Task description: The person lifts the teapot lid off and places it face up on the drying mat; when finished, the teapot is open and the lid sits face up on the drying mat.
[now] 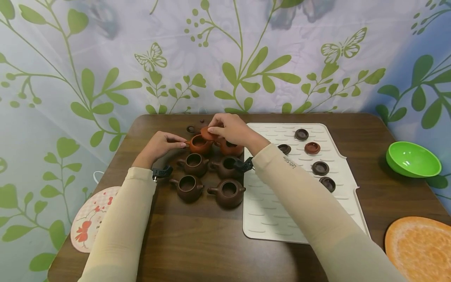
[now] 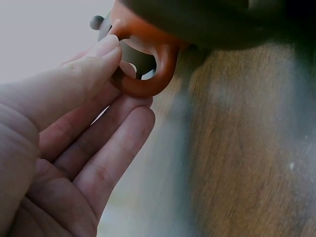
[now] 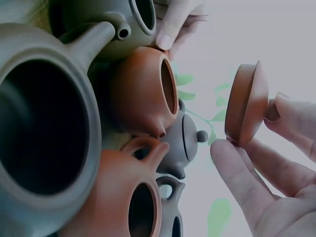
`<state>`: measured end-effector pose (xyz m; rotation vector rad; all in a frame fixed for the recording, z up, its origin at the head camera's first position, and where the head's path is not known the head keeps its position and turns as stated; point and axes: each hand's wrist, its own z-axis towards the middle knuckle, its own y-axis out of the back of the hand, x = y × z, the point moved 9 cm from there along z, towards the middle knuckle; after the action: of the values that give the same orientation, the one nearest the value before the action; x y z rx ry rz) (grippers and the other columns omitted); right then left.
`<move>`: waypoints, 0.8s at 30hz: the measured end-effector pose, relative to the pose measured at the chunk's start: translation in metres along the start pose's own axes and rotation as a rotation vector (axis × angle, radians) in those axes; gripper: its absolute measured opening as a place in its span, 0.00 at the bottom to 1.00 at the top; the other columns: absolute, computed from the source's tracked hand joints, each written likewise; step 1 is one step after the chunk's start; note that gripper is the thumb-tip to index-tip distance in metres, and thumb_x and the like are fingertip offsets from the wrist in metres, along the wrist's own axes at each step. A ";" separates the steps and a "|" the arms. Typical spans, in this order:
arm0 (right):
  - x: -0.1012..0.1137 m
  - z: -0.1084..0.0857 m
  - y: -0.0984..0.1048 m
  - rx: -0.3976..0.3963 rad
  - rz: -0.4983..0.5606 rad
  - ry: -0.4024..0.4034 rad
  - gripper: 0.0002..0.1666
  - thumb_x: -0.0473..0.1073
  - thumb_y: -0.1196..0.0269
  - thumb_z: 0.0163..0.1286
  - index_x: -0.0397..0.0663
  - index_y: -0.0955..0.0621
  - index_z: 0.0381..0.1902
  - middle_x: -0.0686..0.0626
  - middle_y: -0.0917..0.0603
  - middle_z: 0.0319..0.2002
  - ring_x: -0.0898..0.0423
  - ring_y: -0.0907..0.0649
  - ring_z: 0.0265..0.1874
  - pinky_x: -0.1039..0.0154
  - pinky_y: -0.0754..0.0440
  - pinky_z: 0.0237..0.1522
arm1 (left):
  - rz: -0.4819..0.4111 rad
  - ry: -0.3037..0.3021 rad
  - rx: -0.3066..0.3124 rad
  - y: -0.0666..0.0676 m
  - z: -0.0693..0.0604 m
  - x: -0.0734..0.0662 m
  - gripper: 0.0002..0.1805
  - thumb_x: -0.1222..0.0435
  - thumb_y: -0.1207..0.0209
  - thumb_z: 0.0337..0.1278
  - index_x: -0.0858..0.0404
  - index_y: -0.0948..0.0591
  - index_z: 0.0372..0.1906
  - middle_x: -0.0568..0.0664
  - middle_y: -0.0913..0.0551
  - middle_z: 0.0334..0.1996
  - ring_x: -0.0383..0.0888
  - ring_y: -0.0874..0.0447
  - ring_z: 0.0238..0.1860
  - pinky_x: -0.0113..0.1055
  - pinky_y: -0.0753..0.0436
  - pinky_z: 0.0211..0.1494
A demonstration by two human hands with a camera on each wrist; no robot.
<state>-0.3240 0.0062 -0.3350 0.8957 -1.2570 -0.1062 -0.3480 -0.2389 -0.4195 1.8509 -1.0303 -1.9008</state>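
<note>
My left hand (image 1: 157, 148) pinches the looped handle (image 2: 168, 71) of a small orange-brown clay teapot (image 1: 200, 147) between thumb and fingers. This teapot stands lidless, its round mouth showing. Just above it, my right hand (image 1: 230, 127) holds a matching orange-brown lid (image 3: 243, 106) by its knob, apart from the teapot in the right wrist view. Beside it sits a second orange-brown teapot (image 3: 116, 190), also uncovered and partly behind my right hand in the head view. Several dark brown teapots without lids, such as one at the front (image 1: 228, 197), stand nearer me.
A white ridged mat (image 1: 267, 219) on the right bears several upturned lids, one of them reddish (image 1: 312, 148). Behind the group stands a dark teapot with its lid on (image 3: 180, 143). A green bowl (image 1: 412, 158), a bread-patterned round mat (image 1: 419, 246) and a pink-and-white mat (image 1: 82, 231) lie toward the table's sides.
</note>
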 end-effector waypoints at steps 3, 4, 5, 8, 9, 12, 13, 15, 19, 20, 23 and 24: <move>-0.007 -0.004 0.005 -0.002 0.117 -0.025 0.11 0.48 0.37 0.82 0.49 0.18 0.54 0.49 0.16 0.52 0.45 0.14 0.46 0.50 0.16 0.49 | -0.004 -0.005 0.008 -0.001 0.000 0.000 0.16 0.53 0.27 0.65 0.56 0.07 0.52 0.50 0.10 0.47 0.52 0.17 0.56 0.54 0.22 0.63; -0.010 -0.006 0.006 -0.004 0.161 -0.035 0.13 0.48 0.38 0.82 0.49 0.19 0.57 0.49 0.16 0.53 0.44 0.14 0.47 0.48 0.16 0.51 | -0.004 -0.007 0.010 -0.001 0.000 0.000 0.16 0.53 0.27 0.65 0.56 0.07 0.52 0.50 0.10 0.47 0.52 0.17 0.56 0.55 0.23 0.64; -0.013 -0.007 0.007 -0.004 0.205 -0.043 0.15 0.47 0.38 0.83 0.49 0.20 0.60 0.48 0.17 0.55 0.43 0.14 0.48 0.47 0.16 0.52 | -0.006 -0.008 0.011 -0.001 0.000 0.000 0.17 0.53 0.27 0.65 0.56 0.07 0.52 0.50 0.10 0.47 0.52 0.17 0.57 0.54 0.23 0.64; -0.019 -0.010 0.008 -0.003 0.349 -0.057 0.22 0.46 0.40 0.84 0.50 0.26 0.71 0.45 0.20 0.60 0.42 0.14 0.50 0.44 0.18 0.57 | -0.008 -0.008 0.012 -0.001 0.000 0.000 0.17 0.53 0.27 0.65 0.57 0.07 0.52 0.51 0.10 0.47 0.52 0.17 0.57 0.54 0.23 0.64; -0.021 -0.010 0.008 -0.001 0.386 -0.057 0.24 0.45 0.41 0.84 0.51 0.28 0.74 0.44 0.21 0.61 0.42 0.15 0.50 0.44 0.19 0.58 | -0.010 -0.006 0.009 -0.001 0.000 0.000 0.17 0.53 0.27 0.65 0.57 0.07 0.52 0.50 0.10 0.47 0.52 0.17 0.57 0.54 0.23 0.64; -0.024 -0.011 0.007 0.017 0.508 -0.042 0.27 0.42 0.45 0.86 0.57 0.31 0.79 0.43 0.25 0.64 0.44 0.17 0.53 0.45 0.20 0.60 | -0.012 -0.006 0.007 -0.001 -0.001 0.000 0.17 0.52 0.27 0.65 0.57 0.07 0.52 0.51 0.10 0.48 0.52 0.17 0.57 0.55 0.23 0.65; -0.025 -0.011 0.006 0.025 0.542 -0.032 0.27 0.41 0.46 0.87 0.57 0.30 0.79 0.44 0.26 0.66 0.45 0.17 0.55 0.45 0.20 0.60 | -0.010 -0.007 0.006 -0.001 -0.001 0.000 0.17 0.52 0.27 0.65 0.57 0.07 0.52 0.51 0.10 0.48 0.52 0.17 0.57 0.55 0.23 0.64; -0.025 -0.012 0.005 0.044 0.610 -0.011 0.26 0.39 0.49 0.87 0.58 0.28 0.78 0.46 0.29 0.71 0.47 0.19 0.58 0.46 0.20 0.61 | -0.015 -0.005 0.005 -0.001 -0.001 0.000 0.17 0.53 0.27 0.65 0.57 0.07 0.52 0.51 0.10 0.48 0.52 0.17 0.56 0.55 0.23 0.64; -0.028 -0.014 0.003 0.074 0.746 0.008 0.24 0.36 0.52 0.88 0.51 0.24 0.75 0.50 0.34 0.77 0.45 0.22 0.64 0.47 0.21 0.62 | -0.023 -0.001 0.005 -0.002 -0.001 0.001 0.16 0.54 0.27 0.65 0.58 0.07 0.52 0.51 0.10 0.47 0.52 0.16 0.55 0.54 0.23 0.64; -0.029 -0.015 0.003 0.078 0.787 0.006 0.24 0.35 0.53 0.88 0.49 0.25 0.75 0.48 0.34 0.77 0.43 0.23 0.65 0.48 0.21 0.63 | -0.025 0.000 0.006 -0.002 -0.001 0.001 0.16 0.54 0.27 0.66 0.58 0.07 0.52 0.52 0.10 0.47 0.52 0.17 0.55 0.54 0.23 0.64; -0.032 -0.019 0.004 0.078 0.903 -0.004 0.24 0.36 0.55 0.89 0.45 0.27 0.76 0.45 0.36 0.77 0.36 0.27 0.68 0.49 0.22 0.64 | -0.019 0.003 0.002 -0.001 -0.002 0.001 0.16 0.54 0.27 0.65 0.57 0.07 0.52 0.51 0.10 0.48 0.52 0.17 0.56 0.54 0.23 0.64; -0.033 -0.020 0.005 0.077 0.934 -0.005 0.24 0.37 0.55 0.89 0.43 0.28 0.77 0.42 0.36 0.77 0.34 0.28 0.69 0.49 0.22 0.64 | -0.015 0.002 0.002 -0.001 -0.001 0.001 0.16 0.53 0.27 0.65 0.57 0.07 0.52 0.51 0.10 0.48 0.52 0.17 0.56 0.54 0.23 0.64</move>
<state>-0.3207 0.0369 -0.3579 0.3007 -1.5766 0.6814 -0.3466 -0.2392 -0.4207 1.8669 -1.0208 -1.9070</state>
